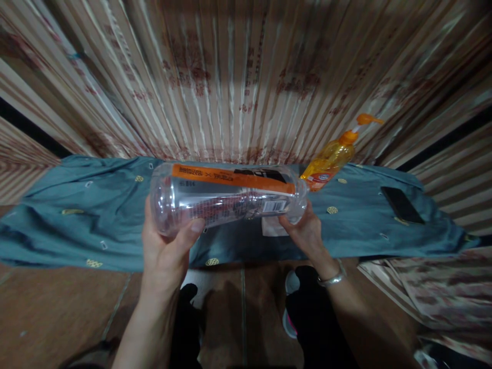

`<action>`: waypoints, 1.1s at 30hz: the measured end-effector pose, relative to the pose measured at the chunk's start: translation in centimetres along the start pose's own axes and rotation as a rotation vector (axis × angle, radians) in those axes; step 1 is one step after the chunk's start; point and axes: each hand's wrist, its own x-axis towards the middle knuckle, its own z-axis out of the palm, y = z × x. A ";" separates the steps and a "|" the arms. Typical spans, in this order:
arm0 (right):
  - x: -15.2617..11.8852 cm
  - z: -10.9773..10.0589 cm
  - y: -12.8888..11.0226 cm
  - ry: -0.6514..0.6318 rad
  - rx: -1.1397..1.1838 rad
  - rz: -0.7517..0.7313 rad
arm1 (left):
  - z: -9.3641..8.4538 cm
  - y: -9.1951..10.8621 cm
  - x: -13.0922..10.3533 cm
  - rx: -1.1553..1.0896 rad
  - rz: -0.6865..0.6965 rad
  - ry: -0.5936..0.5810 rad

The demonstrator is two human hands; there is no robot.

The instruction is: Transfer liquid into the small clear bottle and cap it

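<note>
A large clear plastic bottle (230, 197) with an orange and silver label and a barcode lies sideways in the air before me, above the cloth-covered bench. My left hand (169, 246) grips its wider end, the thumb pressed along the lower side and the other fingers hidden behind. At the narrower end on the right, my right hand (305, 230) is closed on the bottle; its far fingers are out of sight. Just behind that end stands a yellow pump bottle (328, 161) with an orange pump. Part of a white item (273, 227) shows beneath the held bottle.
Teal patterned cloth (107, 220) covers the long, narrow bench. A dark phone (402, 205) lies on its right side. Pleated, striped curtain-like fabric (230, 92) hangs behind and at both sides. Below are brown floor tiles (77, 302) and my feet.
</note>
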 end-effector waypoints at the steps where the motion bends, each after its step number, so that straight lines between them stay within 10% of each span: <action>1: 0.0 0.0 0.0 -0.001 0.000 -0.001 | 0.0 0.0 0.0 -0.001 -0.007 0.007; 33: -0.3 0.5 0.0 0.024 0.005 -0.057 | 0.0 0.2 0.5 -0.016 0.045 -0.091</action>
